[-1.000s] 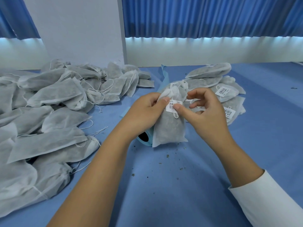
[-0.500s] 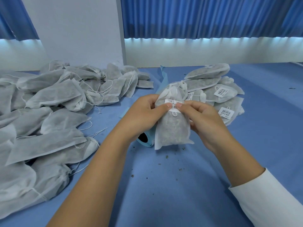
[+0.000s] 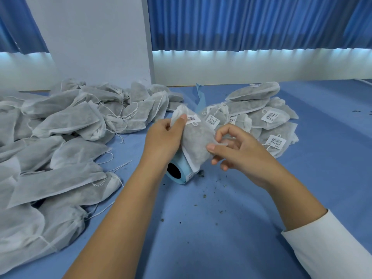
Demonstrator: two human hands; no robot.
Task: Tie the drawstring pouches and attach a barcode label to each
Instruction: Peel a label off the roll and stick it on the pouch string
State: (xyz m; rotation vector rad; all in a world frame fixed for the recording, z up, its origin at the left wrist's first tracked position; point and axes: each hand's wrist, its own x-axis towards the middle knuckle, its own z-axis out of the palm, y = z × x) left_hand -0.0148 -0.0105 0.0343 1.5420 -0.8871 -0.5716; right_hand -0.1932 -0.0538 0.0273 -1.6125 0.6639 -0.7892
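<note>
Our left hand (image 3: pixel 165 137) grips the gathered neck of a pouch (image 3: pixel 198 143), thumb pressed on the front just beside the barcode label (image 3: pixel 193 118) stuck near its top. Our right hand (image 3: pixel 239 150) pinches the lower right edge of the same pouch, thumb on the front and the other fingers loosely curled behind and above it. The pouch is held up off the tabletop (image 3: pixel 221 228), tilted with its top toward the left, between the two hands. Directly under it a blue label roll (image 3: pixel 177 170) lies on its side on the tabletop, its dark core facing us. Dark crumbs (image 3: pixel 201 174) are scattered just beside the roll and nearer to us. To the left sprawls a big pile of unlabelled pouches (image 3: pixel 70 127) with loose strings. To the right, behind our right hand, sits a smaller stack of labelled pouches (image 3: pixel 267 117). Blue curtains (image 3: pixel 251 23) hang along the far wall.
</note>
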